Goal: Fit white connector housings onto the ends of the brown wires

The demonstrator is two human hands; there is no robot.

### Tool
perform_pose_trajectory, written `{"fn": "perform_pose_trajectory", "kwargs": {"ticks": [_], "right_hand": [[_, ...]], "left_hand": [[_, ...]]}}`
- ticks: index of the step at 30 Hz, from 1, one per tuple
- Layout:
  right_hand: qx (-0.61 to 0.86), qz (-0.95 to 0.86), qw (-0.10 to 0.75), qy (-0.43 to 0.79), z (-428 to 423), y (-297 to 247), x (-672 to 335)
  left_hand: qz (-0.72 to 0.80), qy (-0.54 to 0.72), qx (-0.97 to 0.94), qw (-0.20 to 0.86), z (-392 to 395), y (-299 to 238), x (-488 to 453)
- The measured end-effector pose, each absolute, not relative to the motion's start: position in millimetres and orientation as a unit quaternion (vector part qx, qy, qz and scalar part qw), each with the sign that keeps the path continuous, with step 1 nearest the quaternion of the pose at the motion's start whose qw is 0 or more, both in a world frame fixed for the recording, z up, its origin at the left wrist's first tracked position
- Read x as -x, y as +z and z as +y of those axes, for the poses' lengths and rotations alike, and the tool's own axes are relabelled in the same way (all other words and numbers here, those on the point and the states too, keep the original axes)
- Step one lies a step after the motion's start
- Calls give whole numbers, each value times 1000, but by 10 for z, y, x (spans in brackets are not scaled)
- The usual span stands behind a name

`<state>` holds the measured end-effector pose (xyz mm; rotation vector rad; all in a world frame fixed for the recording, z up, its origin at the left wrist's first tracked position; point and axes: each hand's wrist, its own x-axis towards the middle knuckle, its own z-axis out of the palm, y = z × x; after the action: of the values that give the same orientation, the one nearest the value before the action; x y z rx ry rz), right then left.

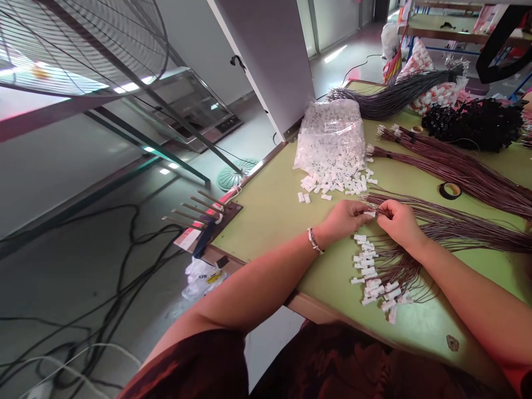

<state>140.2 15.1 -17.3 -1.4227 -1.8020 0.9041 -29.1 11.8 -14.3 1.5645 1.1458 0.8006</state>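
Observation:
Over the green table, my left hand (344, 223) pinches a small white plastic connector (369, 213). My right hand (399, 226) is closed right beside it, its fingers pressed on a thin brown wire at the connector's end; how far the wire sits inside is too small to see. Below both hands lie several white connectors (367, 264) with brown wires (409, 271) attached. Loose brown wires (469, 233) run from under my right hand to the right edge. Beyond my left hand, loose white connectors (338, 176) spill from a clear plastic bag (331, 130).
Bundled brown wires (453, 166), a roll of black tape (450, 191), a pile of black parts (474, 124) and a grey wire bundle (394, 94) lie farther back. Upright metal pegs (193, 210) stick out at the table's left corner. A large fan (83, 44) stands at upper left.

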Motion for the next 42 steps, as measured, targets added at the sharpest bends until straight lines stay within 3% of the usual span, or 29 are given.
{"fn": "perform_pose_trajectory", "kwargs": {"ticks": [4,10,14,20,26,31,37,42], "right_hand": [[542,-711,317,317,157,-180,-1391],[539,-713,319,316,164,-192,-1400],[529,-667,337,403,187,-167,-1447],[524,-559,393,508,236,-133,-1473],[520,-569,398,498,212,-137,-1428],[524,-582,410,468,206,-140,-1401],[527,-589,408,457,202,-120,-1391],[531,-598,408,441,184,-83,-1388]], "left_hand": [[452,344,-701,431,134,-213,287],[467,327,-704,424,137,-256,281],[451,290,-725,432,154,-172,385],[248,163,-832,468,154,66,668],[561,291,-759,156,330,9,599],[607,165,-770,110,442,-96,448],[580,272,-744,192,367,-47,597],[544,366,-629,417,236,28,573]]}}
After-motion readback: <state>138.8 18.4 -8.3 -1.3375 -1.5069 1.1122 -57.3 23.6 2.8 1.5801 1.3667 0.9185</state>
